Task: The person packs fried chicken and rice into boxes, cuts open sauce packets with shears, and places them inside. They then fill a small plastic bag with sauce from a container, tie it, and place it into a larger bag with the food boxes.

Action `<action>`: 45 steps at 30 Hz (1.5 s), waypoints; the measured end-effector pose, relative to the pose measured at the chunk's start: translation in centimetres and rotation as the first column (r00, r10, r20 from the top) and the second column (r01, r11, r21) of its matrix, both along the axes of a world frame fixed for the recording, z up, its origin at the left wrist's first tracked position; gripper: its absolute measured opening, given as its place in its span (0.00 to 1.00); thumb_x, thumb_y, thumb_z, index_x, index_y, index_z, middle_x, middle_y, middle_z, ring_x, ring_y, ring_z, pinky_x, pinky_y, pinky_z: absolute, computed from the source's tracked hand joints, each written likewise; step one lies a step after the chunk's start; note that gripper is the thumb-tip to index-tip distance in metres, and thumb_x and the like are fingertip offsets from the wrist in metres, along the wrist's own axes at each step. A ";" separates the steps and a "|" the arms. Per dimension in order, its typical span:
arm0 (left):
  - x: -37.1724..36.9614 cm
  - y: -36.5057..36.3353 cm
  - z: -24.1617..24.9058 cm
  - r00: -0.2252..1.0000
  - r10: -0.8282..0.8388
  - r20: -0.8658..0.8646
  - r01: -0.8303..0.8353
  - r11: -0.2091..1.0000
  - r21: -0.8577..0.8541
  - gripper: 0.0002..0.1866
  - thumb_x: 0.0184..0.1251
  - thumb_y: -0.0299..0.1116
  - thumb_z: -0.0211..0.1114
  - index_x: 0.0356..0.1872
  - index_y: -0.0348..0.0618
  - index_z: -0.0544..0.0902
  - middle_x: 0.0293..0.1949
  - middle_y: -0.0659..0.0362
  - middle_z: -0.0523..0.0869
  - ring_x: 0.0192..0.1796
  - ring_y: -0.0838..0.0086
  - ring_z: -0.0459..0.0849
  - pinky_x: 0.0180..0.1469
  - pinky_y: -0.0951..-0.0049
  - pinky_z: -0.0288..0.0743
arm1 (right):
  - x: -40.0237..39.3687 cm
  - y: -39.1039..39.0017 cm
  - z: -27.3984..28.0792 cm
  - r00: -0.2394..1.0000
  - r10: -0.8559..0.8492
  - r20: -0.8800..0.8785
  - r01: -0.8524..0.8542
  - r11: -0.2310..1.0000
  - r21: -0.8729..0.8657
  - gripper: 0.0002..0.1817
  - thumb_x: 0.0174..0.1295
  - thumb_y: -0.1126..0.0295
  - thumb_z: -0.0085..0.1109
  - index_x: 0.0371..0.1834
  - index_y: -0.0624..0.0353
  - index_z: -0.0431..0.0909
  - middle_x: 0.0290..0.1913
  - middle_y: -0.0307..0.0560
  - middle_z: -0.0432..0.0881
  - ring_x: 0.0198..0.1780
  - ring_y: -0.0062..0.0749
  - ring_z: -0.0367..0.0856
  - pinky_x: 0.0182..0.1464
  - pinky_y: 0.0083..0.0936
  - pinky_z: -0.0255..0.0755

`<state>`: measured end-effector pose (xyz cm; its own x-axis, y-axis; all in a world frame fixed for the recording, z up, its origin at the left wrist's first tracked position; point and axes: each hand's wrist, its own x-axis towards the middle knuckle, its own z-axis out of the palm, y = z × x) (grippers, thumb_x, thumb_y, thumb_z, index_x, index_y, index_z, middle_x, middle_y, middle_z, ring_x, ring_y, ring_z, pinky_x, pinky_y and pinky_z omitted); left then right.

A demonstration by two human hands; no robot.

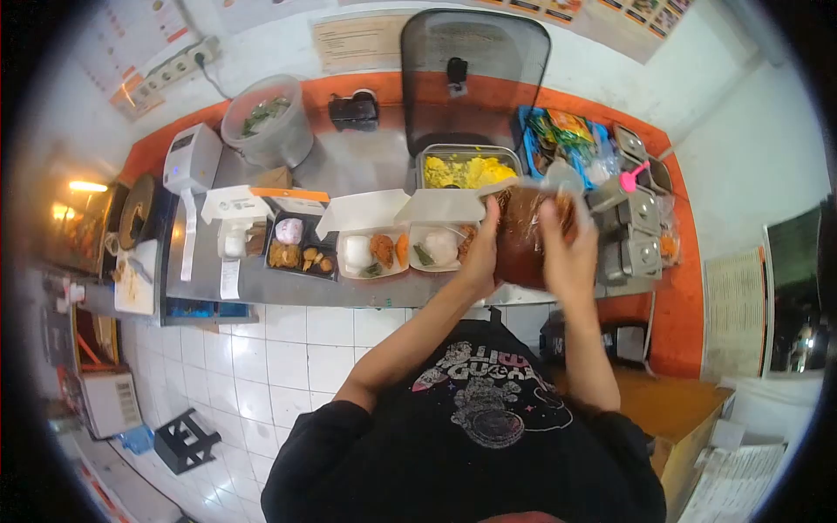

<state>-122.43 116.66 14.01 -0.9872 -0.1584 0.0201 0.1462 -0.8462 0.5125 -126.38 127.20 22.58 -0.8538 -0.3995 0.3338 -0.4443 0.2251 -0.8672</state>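
Between my two hands, above the right part of the steel counter, is a clear container or bag with dark reddish-brown contents point(526, 240). My left hand point(482, 257) grips its left side, and my right hand point(568, 253), slightly blurred, holds its right side. Just left of my left hand is an open white box point(440, 247) with rice, a green leaf and a fried piece. Beside it stands another open white box point(372, 253) with rice, fried food and orange slices. Behind my hands sits a tray of yellow food point(469, 170).
Further left are a black food box point(301, 246), a small white box point(240, 241), a label printer point(193, 157) and a plastic bucket point(267, 122). A blue basket of packets point(567, 139) and lidded metal containers point(643, 231) stand at the right.
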 end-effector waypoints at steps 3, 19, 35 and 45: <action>-0.3 -1.0 1.1 0.969 -0.059 -0.242 0.079 0.994 0.075 0.37 0.77 0.63 0.37 0.78 0.50 0.52 0.71 0.52 0.67 0.70 0.61 0.69 0.72 0.61 0.62 | 3.7 -0.7 1.1 0.982 0.187 -0.036 -0.169 0.945 0.279 0.16 0.70 0.59 0.56 0.44 0.64 0.72 0.40 0.55 0.79 0.42 0.33 0.77 0.42 0.32 0.70; 1.1 -2.8 8.2 0.888 0.033 -0.458 -0.361 0.665 -0.654 0.47 0.71 0.68 0.44 0.76 0.35 0.54 0.80 0.53 0.47 0.81 0.64 0.43 0.78 0.61 0.37 | 2.1 1.8 -2.2 0.837 0.082 -0.542 0.097 0.951 0.295 0.29 0.75 0.56 0.45 0.67 0.70 0.64 0.59 0.62 0.77 0.54 0.43 0.82 0.53 0.34 0.77; 2.0 -0.6 9.3 0.966 -0.087 -0.245 -0.022 0.912 -0.409 0.48 0.71 0.71 0.29 0.79 0.42 0.43 0.78 0.51 0.48 0.79 0.61 0.48 0.77 0.58 0.46 | 2.0 -1.0 5.3 0.774 0.412 -0.481 -0.388 0.909 0.155 0.44 0.73 0.38 0.24 0.80 0.63 0.40 0.81 0.62 0.38 0.81 0.53 0.38 0.77 0.52 0.28; 2.3 0.8 7.2 0.953 -0.201 -0.228 -0.020 0.707 -0.707 0.59 0.59 0.81 0.25 0.77 0.37 0.47 0.73 0.50 0.63 0.74 0.66 0.63 0.74 0.62 0.54 | -1.8 1.9 8.0 0.747 0.167 -0.643 -0.204 0.979 0.016 0.40 0.74 0.41 0.28 0.79 0.61 0.47 0.78 0.60 0.53 0.80 0.50 0.47 0.75 0.58 0.20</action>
